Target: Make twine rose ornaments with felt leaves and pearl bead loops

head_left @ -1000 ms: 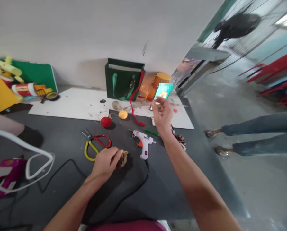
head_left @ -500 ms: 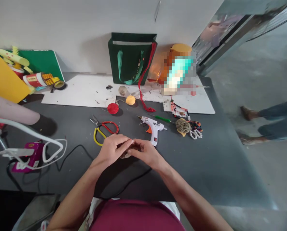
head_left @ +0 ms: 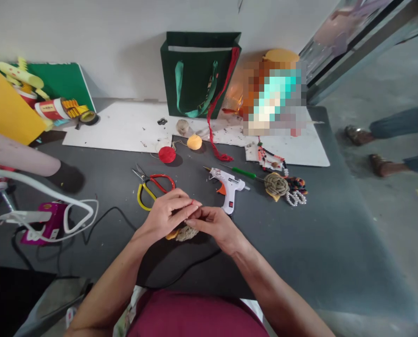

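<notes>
At the near edge of a dark grey table [head_left: 335, 243], both hands are brought together over a small coiled jute piece [head_left: 185, 232] with an orange underside. The left hand [head_left: 166, 216] is curled around it from above, and the fingers of the right hand [head_left: 214, 224] are pinched at its edge; a second ago that right hand was raised toward the far side of the table, so the work has been resumed with two hands. Just beyond lie yellow-and-red scissors [head_left: 149, 189] and a white glue gun [head_left: 229, 183], untouched, its black cord [head_left: 180, 276] trailing back under the wrists. To the right a finished jute rosette [head_left: 275, 184] is seen beside beads [head_left: 296, 192]. Farther off, red [head_left: 167, 154] and orange [head_left: 194, 142] yarn balls are set before a green gift bag [head_left: 198, 75].
</notes>
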A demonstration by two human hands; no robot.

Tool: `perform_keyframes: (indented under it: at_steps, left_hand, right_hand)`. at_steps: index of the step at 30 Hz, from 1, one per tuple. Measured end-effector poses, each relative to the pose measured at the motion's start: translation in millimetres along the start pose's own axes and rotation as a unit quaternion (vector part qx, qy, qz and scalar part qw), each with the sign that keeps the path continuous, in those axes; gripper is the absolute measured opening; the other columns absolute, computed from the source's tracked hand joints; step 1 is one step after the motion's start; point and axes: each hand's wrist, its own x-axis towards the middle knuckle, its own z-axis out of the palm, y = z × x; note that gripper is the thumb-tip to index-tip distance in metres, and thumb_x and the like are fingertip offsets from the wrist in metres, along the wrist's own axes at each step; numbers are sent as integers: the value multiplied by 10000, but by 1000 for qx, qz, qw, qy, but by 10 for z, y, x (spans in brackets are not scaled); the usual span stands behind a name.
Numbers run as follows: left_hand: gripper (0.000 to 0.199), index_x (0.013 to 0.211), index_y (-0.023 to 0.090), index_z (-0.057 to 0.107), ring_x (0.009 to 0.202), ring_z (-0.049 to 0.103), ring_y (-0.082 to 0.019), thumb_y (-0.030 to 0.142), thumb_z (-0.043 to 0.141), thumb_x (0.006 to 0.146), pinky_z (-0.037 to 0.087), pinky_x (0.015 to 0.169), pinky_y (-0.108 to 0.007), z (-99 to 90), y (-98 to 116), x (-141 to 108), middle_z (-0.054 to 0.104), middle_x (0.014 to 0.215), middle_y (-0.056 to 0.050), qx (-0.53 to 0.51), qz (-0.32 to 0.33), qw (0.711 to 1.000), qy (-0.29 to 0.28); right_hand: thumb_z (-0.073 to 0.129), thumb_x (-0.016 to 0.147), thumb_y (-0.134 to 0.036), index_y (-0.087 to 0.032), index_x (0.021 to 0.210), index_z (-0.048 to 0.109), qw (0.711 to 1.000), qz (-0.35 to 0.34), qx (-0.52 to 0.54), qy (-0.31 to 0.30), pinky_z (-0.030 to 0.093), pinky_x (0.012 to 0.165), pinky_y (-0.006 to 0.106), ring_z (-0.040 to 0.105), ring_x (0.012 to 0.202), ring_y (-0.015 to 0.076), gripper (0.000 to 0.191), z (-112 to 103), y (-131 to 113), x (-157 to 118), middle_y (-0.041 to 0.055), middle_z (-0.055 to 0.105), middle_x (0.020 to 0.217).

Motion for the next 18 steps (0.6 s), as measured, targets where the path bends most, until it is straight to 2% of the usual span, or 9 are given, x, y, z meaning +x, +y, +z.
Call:
perform_keyframes:
  at_steps: [2,4,5,6,8,11,14,16,18]
  left_hand:
    - [239,966,190,690,660,581,-109,344,515,913,453,610,-230,-15,2,8,627,904,-49,-30,-72,995,57]
    - [275,896,174,668,588,551,-98,379,486,918,438,571,-226,-36,3,9,620,836,-31,-30,-136,983,116]
    - [312,811,168,656,569,537,-100,392,471,922,425,563,-226,-46,8,7,608,758,-17,-22,-158,979,126]
    - [356,729,165,638,566,530,-107,405,460,923,412,561,-228,-51,18,4,591,687,-7,-14,-174,978,118]
    - [410,636,164,616,585,523,-120,424,464,914,389,564,-231,-44,48,-3,566,613,1,-15,-197,979,53]
    - [331,717,168,667,659,547,-129,415,524,884,396,587,-231,22,88,-16,601,703,-8,-85,-228,970,-20]
    - [222,818,193,720,813,581,-156,385,610,834,434,722,-260,113,82,-24,628,847,-31,-150,-225,963,-21]
    - [218,818,197,740,853,576,-172,396,653,802,431,782,-290,158,63,-23,629,855,-43,-192,-227,955,-17]
    - [238,797,186,746,824,565,-170,416,707,753,431,773,-300,183,48,-18,625,818,-43,-253,-244,936,2]
  right_hand:
    - [791,686,-368,-179,677,714,999,-13,20,37,425,603,234,548,599,93,205,-5,4,4,-12,656,653]
    - [792,685,-375,-189,682,715,996,-33,35,72,432,598,229,554,608,96,202,-17,6,9,-5,668,668]
    - [791,685,-381,-194,690,715,994,-45,39,89,438,598,230,559,615,100,202,-25,5,12,-2,674,678]
    - [789,686,-386,-199,694,714,992,-57,40,107,444,595,232,562,615,104,202,-34,3,15,0,675,680]
    - [780,695,-383,-207,707,712,986,-88,24,139,461,595,242,572,620,115,190,-51,-4,21,2,672,687]
    - [750,730,-332,-217,723,713,969,-164,-49,178,486,626,262,607,682,141,121,-70,-22,23,17,671,743]
    - [715,757,-260,-231,725,720,940,-225,-145,214,489,619,263,626,737,160,44,-73,-40,13,31,668,785]
    - [700,769,-235,-240,730,726,926,-239,-186,225,490,594,259,627,724,159,47,-60,-50,2,31,667,787]
    - [685,787,-222,-248,751,734,918,-250,-209,225,499,594,261,628,708,155,66,-39,-62,-13,28,670,795]
